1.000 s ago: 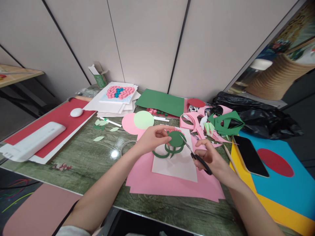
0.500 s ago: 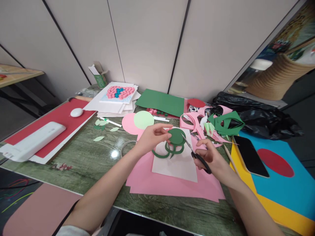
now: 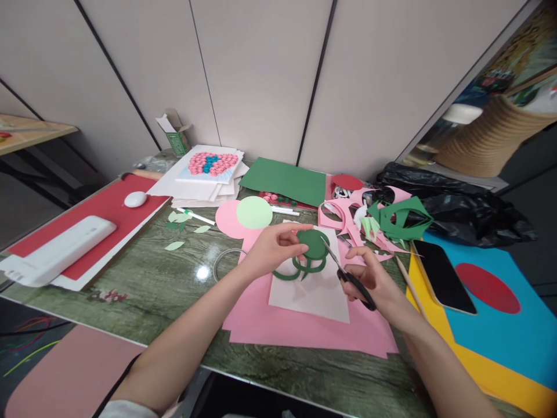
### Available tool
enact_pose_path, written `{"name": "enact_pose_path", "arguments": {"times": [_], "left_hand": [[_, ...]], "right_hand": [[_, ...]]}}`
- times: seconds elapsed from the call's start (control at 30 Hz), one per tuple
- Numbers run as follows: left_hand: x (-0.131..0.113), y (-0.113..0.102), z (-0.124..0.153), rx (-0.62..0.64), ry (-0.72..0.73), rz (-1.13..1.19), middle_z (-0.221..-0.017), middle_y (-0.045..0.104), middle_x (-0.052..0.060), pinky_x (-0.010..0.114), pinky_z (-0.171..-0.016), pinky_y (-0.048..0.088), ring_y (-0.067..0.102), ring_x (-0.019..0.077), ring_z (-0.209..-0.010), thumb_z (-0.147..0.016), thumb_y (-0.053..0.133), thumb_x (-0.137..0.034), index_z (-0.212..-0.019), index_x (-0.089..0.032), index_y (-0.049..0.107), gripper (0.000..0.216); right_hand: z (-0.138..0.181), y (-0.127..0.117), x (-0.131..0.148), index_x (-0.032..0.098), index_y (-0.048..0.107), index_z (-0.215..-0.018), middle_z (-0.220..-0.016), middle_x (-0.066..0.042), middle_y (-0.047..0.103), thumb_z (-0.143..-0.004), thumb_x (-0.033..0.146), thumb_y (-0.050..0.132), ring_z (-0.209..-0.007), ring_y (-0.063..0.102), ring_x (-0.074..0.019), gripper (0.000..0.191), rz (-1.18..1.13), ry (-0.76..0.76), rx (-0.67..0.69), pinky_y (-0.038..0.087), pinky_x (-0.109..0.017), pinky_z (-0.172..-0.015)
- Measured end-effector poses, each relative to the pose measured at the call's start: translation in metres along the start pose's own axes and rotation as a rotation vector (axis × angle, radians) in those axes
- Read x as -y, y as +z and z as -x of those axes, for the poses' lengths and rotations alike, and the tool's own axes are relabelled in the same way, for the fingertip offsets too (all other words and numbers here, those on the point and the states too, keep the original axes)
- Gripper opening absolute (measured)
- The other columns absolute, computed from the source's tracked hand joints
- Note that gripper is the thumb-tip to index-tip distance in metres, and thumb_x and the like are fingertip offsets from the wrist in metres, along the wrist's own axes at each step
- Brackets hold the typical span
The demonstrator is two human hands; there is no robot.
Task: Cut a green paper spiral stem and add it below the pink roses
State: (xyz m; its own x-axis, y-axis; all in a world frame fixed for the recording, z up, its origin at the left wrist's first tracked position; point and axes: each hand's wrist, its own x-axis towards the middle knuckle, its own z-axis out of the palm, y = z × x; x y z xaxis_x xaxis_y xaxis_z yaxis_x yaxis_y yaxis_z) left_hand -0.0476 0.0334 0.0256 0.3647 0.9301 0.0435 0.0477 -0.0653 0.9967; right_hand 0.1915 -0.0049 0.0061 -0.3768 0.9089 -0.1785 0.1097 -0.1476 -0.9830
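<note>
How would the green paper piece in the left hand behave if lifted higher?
Probably floppy: the green paper piece, pinched by the left hand, has thin cut strips curling loosely. Likely very light, since that pinch alone holds it. The narrow strips look easy to tear or snag on the scissors in the right hand.
</note>
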Motion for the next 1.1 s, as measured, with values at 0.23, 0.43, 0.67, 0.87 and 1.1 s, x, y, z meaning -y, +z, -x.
{"name": "enact_pose_path", "arguments": {"times": [0.23, 0.43, 0.67, 0.87, 1.1], "left_hand": [[-0.0013, -0.0001, -0.0001, 0.056, 0.008, -0.003, -0.063, 0.057, -0.003, 0.023, -0.059, 0.048, 0.066, 0.013, -0.064, -0.078, 0.061, -0.019, -0.119, -0.026, 0.059, 0.042], [-0.0019, -0.0004, 0.0002, 0.048, 0.016, -0.028, -0.067, 0.06, -0.001, 0.023, -0.059, 0.047, 0.064, 0.0123, -0.064, -0.079, 0.06, -0.02, -0.119, -0.026, 0.059, 0.041], [-0.0019, -0.0003, 0.0004, 0.025, 0.015, -0.025, -0.072, 0.061, -0.001, 0.024, -0.06, 0.048, 0.064, 0.0124, -0.066, -0.078, 0.061, -0.021, -0.119, -0.026, 0.059, 0.041], [-0.0019, -0.0016, -0.0001, -0.003, -0.003, -0.016, -0.07, 0.059, -0.002, 0.024, -0.062, 0.049, 0.064, 0.0119, -0.067, -0.077, 0.061, -0.02, -0.114, -0.025, 0.06, 0.037], [-0.0019, -0.0031, -0.0002, -0.017, 0.006, -0.001, -0.072, 0.061, -0.002, 0.025, -0.067, 0.05, 0.065, 0.0113, -0.068, -0.078, 0.059, -0.018, -0.111, -0.024, 0.06, 0.034]], "right_hand": [[-0.0013, 0.004, 0.0017, 0.031, 0.033, -0.099, -0.059, 0.01, 0.045, -0.078, 0.025, 0.066, -0.051, 0.043, -0.0083, 0.04, -0.023, -0.008, -0.003, 0.031, -0.02, -0.049], [-0.0022, 0.0038, 0.0007, 0.03, 0.032, -0.099, -0.059, 0.01, 0.045, -0.075, 0.028, 0.069, -0.051, 0.044, -0.0091, 0.045, -0.011, -0.012, -0.019, 0.031, -0.021, -0.048], [-0.0014, 0.0029, 0.0016, 0.031, 0.032, -0.099, -0.059, 0.01, 0.044, -0.076, 0.026, 0.068, -0.051, 0.043, -0.0088, 0.042, -0.006, -0.016, -0.009, 0.031, -0.021, -0.049], [-0.0022, 0.0018, 0.0003, 0.031, 0.032, -0.098, -0.059, 0.011, 0.045, -0.077, 0.022, 0.066, -0.05, 0.044, -0.0085, 0.041, 0.004, -0.021, -0.011, 0.032, -0.021, -0.049], [-0.0026, 0.0001, -0.0019, 0.03, 0.032, -0.097, -0.058, 0.01, 0.046, -0.075, 0.023, 0.067, -0.049, 0.045, -0.0087, 0.042, 0.011, -0.012, -0.02, 0.034, -0.021, -0.048]]}}
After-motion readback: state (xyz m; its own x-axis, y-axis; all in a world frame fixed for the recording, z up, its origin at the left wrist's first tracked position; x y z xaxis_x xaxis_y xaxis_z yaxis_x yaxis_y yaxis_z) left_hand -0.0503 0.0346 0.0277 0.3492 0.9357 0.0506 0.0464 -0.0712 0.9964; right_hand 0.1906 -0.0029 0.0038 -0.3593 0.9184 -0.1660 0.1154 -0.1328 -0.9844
